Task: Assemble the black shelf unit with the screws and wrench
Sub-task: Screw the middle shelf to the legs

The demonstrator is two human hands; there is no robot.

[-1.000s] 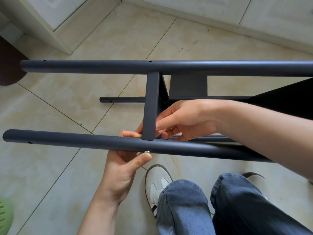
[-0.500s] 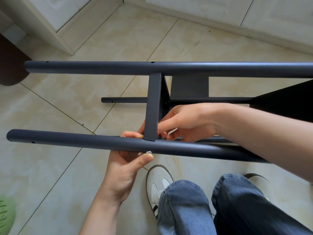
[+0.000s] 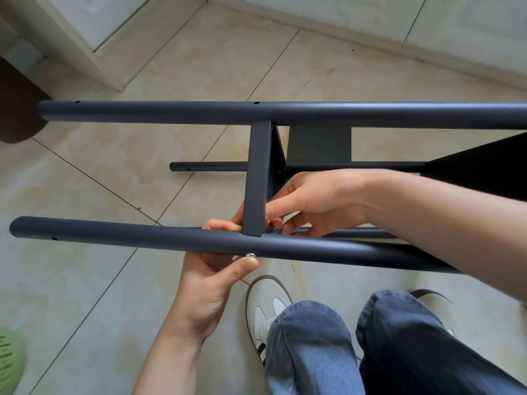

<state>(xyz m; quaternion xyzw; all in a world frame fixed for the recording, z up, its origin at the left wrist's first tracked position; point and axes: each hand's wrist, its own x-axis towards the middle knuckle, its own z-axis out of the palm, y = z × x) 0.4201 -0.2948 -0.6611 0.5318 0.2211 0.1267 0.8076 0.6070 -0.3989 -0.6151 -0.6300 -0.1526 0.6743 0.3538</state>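
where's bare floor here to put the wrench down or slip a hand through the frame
Bare tile shows between the near tube and far tube, left of the crosspiece. More lies left of the left hand, toward the green item. It is crowded right of the crosspiece: right hand, shelf panels, shoe and knees.
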